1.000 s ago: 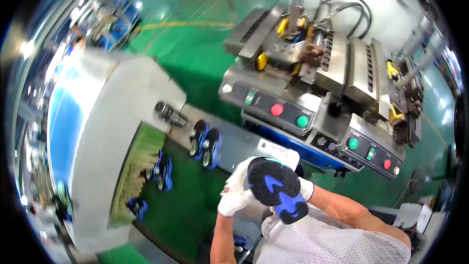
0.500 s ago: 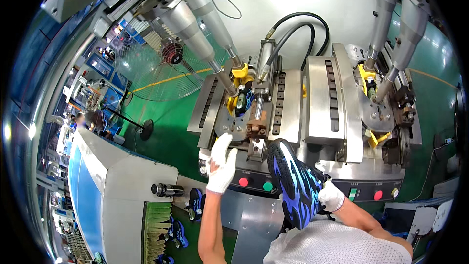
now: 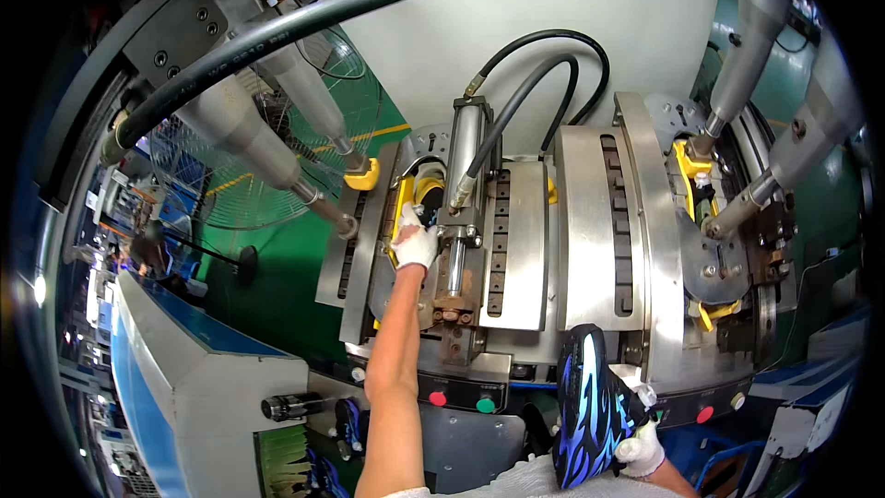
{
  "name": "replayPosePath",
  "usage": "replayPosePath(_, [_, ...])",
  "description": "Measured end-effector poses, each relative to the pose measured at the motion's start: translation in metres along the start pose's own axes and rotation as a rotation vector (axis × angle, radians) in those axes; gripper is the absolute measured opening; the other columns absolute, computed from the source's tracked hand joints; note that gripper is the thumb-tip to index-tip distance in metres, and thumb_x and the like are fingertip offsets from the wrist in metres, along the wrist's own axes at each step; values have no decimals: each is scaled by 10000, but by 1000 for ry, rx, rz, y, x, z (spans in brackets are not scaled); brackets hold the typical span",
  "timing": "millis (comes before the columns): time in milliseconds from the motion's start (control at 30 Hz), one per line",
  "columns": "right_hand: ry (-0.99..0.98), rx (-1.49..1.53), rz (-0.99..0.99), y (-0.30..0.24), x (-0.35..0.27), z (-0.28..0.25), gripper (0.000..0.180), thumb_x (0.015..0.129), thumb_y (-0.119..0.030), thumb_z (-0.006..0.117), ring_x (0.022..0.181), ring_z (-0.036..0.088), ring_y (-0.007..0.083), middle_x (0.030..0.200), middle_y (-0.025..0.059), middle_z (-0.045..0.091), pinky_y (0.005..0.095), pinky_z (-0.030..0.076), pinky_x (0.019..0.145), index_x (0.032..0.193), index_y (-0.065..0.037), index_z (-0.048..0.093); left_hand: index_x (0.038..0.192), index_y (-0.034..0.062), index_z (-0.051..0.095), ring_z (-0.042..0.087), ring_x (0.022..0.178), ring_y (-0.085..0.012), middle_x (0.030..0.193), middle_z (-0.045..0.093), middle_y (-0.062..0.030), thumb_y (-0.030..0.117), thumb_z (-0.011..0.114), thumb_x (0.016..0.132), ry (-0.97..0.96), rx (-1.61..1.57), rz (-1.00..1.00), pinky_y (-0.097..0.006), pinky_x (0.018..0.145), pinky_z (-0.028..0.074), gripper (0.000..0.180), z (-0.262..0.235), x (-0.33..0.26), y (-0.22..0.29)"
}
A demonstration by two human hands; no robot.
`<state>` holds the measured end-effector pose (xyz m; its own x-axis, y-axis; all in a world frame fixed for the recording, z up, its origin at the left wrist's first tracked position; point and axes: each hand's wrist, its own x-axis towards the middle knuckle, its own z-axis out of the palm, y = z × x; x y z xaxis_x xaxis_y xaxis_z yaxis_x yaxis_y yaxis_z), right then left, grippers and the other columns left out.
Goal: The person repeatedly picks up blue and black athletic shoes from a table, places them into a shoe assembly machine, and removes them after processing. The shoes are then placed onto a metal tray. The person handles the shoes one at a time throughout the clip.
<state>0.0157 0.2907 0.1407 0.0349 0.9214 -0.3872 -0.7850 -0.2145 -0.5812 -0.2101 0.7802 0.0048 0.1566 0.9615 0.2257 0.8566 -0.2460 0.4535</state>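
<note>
My left hand [image 3: 415, 242], in a white glove, reaches into the left station of the metal press [image 3: 521, 249]. Its fingers and thumb lie around a dark shoe [image 3: 430, 206] with a yellow part at its far end; the fingertips are partly hidden. Low at the right, my gloved right hand [image 3: 641, 449] grips a black shoe [image 3: 590, 410] with a blue, purple and white flame-patterned sole, which faces up. Above the left station, a yellow pad [image 3: 362, 174] on a metal rod stands apart from the shoe.
The right station has yellow clamps [image 3: 693, 161] and slanted rods. Black hoses [image 3: 590, 65] loop behind the press. Red and green buttons [image 3: 485, 405] line its front. A fan [image 3: 267, 166] stands left, and more shoes [image 3: 348, 424] lie by a grey-white cabinet [image 3: 212, 378].
My left hand has moved forward from the press's front edge to the shoe in the left station. Rods and yellow pads there have lifted away. The shoe in my right hand sits lower and further right.
</note>
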Motion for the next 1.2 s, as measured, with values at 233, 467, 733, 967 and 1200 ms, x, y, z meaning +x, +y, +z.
replayPosePath(233, [183,-279,86,3,2,2,796,811,-91,769,610,511,68,853,-15,622,232,401,525,1534,-56,439,1348,53,547,629,1237,-379,1311,667,-193,333,820,779,-34,-82,-123,-450,1032,489,691,-99,9,24])
replayPosePath(467, [154,-257,63,7,91,95,422,895,-115,737,844,675,125,1000,11,679,320,585,718,1285,-75,582,1249,1,587,631,964,-201,1036,648,-94,133,865,743,213,-490,-89,-332,898,516,592,-241,-188,43])
replayPosePath(733, [84,-469,9,82,408,215,254,847,-69,736,843,682,221,947,59,698,447,560,729,1087,-99,656,1111,37,648,662,926,-315,994,669,-117,178,885,677,272,-231,-666,-420,852,534,514,-218,-470,-61])
replayPosePath(967, [245,-2059,-326,57,605,159,357,954,-247,533,1102,685,271,1247,130,712,370,522,944,1244,-118,698,1175,80,656,655,1027,-338,1079,688,-131,322,839,786,105,-47,-1215,-445,918,517,493,-153,-632,-67])
replayPosePath(1200, [61,-1957,-379,8,592,117,290,873,-180,722,863,679,302,978,173,719,458,529,767,1104,-11,680,1306,29,597,627,1116,-414,1182,654,-218,374,828,828,162,233,-1229,-501,959,522,633,-33,-730,-62])
